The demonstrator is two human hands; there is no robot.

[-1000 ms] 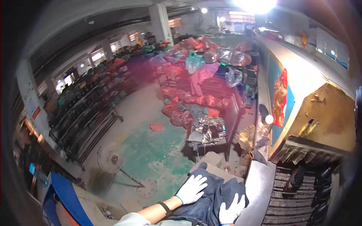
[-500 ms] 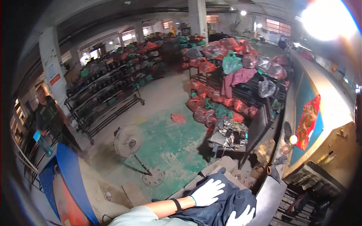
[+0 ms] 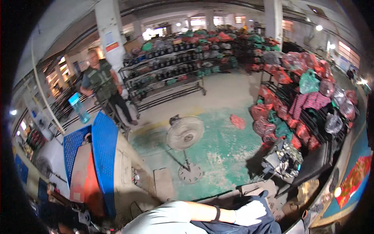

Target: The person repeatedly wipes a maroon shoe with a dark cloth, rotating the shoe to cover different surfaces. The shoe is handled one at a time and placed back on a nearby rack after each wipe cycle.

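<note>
In a white glove, my left hand (image 3: pixel 251 213) lies flat on dark navy cloth (image 3: pixel 269 208) at the lower right, perhaps clothing over my lap. Its fingers look stretched out and nothing shows in them. A dark band (image 3: pixel 217 213) circles that wrist, below a pale sleeve (image 3: pixel 171 218). My right hand is out of the picture.
A standing fan (image 3: pixel 185 133) is on the green floor ahead. Left are a blue-sided machine or bin (image 3: pixel 104 163) and a teal-capped bottle (image 3: pixel 80 109); behind them stands a person (image 3: pixel 102 84). Racks (image 3: pixel 171 87) and red bags (image 3: pixel 269 117) line the back and right.
My view has swung to the left, so the fan and racks sit farther right. My right hand has gone out of the picture; my left stays on the navy cloth.
</note>
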